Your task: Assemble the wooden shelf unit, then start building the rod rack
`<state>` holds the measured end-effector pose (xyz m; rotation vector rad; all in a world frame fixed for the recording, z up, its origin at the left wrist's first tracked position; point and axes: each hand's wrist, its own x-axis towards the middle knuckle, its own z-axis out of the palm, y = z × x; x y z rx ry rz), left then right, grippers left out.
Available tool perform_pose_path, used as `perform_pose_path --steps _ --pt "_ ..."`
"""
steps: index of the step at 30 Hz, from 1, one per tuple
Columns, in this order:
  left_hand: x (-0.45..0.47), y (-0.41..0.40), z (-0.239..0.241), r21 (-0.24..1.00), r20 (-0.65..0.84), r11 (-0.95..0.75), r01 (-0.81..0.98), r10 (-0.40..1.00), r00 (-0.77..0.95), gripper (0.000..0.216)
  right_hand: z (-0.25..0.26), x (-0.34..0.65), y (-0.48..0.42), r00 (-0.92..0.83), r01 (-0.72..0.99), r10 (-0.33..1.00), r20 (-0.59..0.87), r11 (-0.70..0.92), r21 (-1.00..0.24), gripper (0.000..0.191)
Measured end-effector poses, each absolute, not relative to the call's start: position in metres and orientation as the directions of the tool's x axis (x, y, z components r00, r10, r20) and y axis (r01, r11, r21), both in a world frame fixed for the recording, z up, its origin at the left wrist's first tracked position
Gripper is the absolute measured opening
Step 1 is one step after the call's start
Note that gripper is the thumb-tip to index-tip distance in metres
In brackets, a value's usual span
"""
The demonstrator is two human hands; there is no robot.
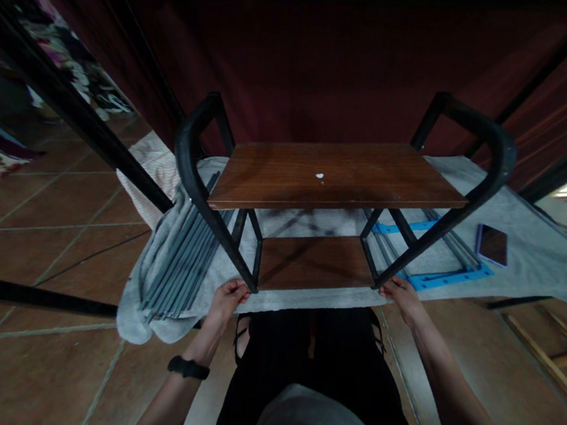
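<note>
A small two-tier rack (331, 175) with brown wooden shelves and a black metal frame stands on a grey cloth (533, 223) in front of me. My left hand (228, 300) is closed around the foot of the front left leg. My right hand (402, 294) grips the foot of the front right leg. A black band sits on my left wrist. The lower shelf (310, 261) lies just beyond my fingers.
A bundle of grey metal rods (181, 263) lies on the cloth at left. Blue plastic strips with more rods (447, 278) and a dark phone (492, 244) lie at right. Tiled floor spreads left; black bars cross it. Wooden slats lie at lower right.
</note>
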<state>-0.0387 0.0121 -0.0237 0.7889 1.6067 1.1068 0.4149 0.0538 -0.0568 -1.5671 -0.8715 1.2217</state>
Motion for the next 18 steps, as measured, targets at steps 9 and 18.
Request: perform_pose_path --steps 9,18 --pt "-0.034 0.008 -0.018 0.933 -0.353 0.358 -0.045 0.881 -0.315 0.042 -0.061 0.412 0.063 0.273 -0.003 0.918 -0.289 -0.299 -0.954 0.04" --pt "-0.03 0.012 -0.015 0.93 -0.353 0.367 -0.025 0.87 -0.345 0.048 -0.058 0.411 0.044 0.249 0.036 0.94 -0.232 -0.248 -0.968 0.041"
